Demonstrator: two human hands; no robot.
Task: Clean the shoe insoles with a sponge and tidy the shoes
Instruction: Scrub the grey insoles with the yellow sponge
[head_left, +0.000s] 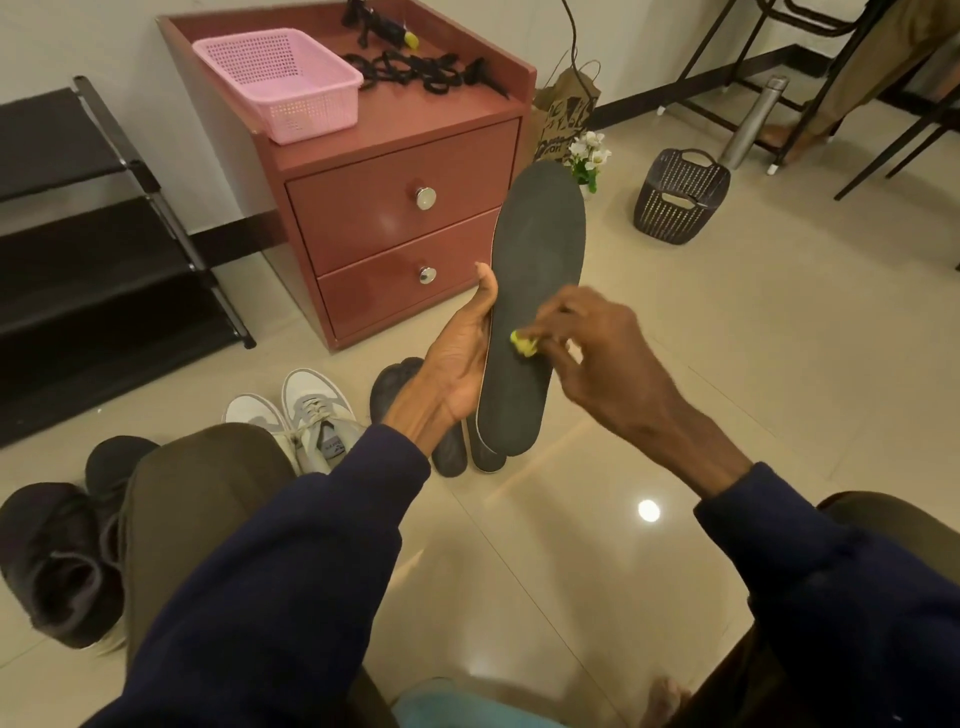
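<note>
Red-brown drawer cabinet (384, 228), upper centre-left of frame. Pink basket (311, 111) on its top, left side. Dark insole (540, 249), frame centre, held up off the floor, toe end toward top. Grey-white sneakers (306, 410) on floor, lower centre-left. Left hand (457, 364) grips insole's left edge, thumb along the rim. Right hand (597, 348), fingers curled, pinches yellow sponge (523, 344) against the insole's middle.

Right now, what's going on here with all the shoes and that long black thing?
A person sits holding a dark insole up in the left hand and presses a small yellow sponge, pinched in the right hand, against its lower half. Other insoles lie on the floor below, beside a pair of grey-and-white sneakers. Dark shoes sit further left.
</note>
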